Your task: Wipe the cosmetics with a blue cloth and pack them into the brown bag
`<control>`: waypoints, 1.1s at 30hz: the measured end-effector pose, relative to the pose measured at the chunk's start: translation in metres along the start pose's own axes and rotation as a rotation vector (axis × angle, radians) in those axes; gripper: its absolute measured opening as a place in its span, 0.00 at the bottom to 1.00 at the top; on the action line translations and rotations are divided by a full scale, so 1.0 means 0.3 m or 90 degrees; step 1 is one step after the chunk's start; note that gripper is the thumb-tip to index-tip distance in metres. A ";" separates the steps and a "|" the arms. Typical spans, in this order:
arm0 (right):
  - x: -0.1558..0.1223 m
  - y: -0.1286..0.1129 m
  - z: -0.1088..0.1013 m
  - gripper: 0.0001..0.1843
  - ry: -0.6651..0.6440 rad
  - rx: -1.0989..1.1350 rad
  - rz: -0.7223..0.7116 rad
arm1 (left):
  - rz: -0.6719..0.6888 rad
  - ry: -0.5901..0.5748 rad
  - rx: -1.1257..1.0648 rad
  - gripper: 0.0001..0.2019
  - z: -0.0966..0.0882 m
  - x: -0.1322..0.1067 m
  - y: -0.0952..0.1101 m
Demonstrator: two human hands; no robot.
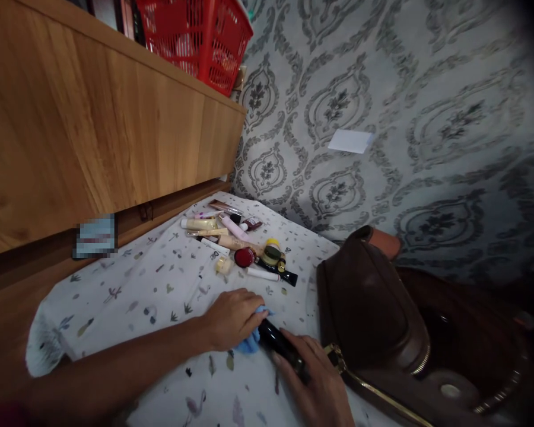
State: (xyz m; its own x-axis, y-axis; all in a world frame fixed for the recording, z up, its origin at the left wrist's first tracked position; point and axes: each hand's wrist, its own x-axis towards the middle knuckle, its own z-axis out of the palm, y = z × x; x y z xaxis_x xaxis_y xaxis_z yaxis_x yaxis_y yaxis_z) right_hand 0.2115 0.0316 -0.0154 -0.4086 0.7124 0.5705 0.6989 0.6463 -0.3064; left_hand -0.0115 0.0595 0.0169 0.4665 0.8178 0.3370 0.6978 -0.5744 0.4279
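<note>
Glossy black cylinder (276,341) gripped in curled right hand (317,379), crumpled blue cloth (250,344) in curled left hand (234,319); slow rotation advised

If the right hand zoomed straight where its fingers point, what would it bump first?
Probably the left hand, holding a blue cloth against the black cylinder, though depth is unclear.

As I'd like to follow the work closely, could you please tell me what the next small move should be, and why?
Probably slide the blue cloth along the black bottle: the left hand holds the cloth at one end, while the right hand steadies the other.
</note>
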 end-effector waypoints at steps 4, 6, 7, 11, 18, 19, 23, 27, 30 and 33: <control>0.007 -0.013 -0.005 0.17 0.027 0.010 0.046 | -0.014 0.000 0.002 0.16 0.000 0.000 -0.009; 0.010 -0.020 -0.009 0.18 0.034 0.026 0.067 | -0.019 -0.008 -0.004 0.16 0.002 -0.001 -0.011; 0.012 -0.024 -0.011 0.18 0.030 0.037 0.075 | -0.023 -0.009 -0.008 0.16 0.004 -0.001 -0.012; 0.020 -0.049 -0.026 0.19 -0.010 0.079 0.094 | -0.041 -0.004 -0.030 0.17 0.004 -0.001 -0.012; 0.024 -0.068 -0.031 0.21 -0.040 0.099 0.040 | -0.099 0.025 -0.199 0.18 -0.012 0.008 -0.012; 0.023 -0.068 -0.029 0.21 -0.041 0.094 0.040 | -0.108 0.032 -0.232 0.19 -0.013 0.008 -0.011; 0.014 -0.074 -0.021 0.22 -0.051 0.069 0.056 | -0.148 0.078 -0.377 0.20 -0.010 0.006 -0.009; 0.009 -0.091 -0.024 0.21 -0.061 0.074 0.089 | -0.187 0.131 -0.504 0.21 0.007 0.015 -0.021; 0.012 -0.112 -0.032 0.19 -0.074 0.105 0.144 | -0.204 0.158 -0.604 0.21 0.027 0.029 -0.033; 0.018 -0.131 -0.034 0.18 -0.071 0.175 0.236 | -0.195 0.132 -0.712 0.25 0.040 0.037 -0.028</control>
State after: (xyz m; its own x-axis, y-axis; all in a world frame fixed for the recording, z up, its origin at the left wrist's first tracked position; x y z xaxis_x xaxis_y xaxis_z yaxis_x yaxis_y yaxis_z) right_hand 0.1879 0.0072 0.0075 -0.2326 0.9240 0.3037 0.6346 0.3808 -0.6726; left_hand -0.0057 0.0739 0.0071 0.1935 0.9649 0.1778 -0.1480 -0.1504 0.9775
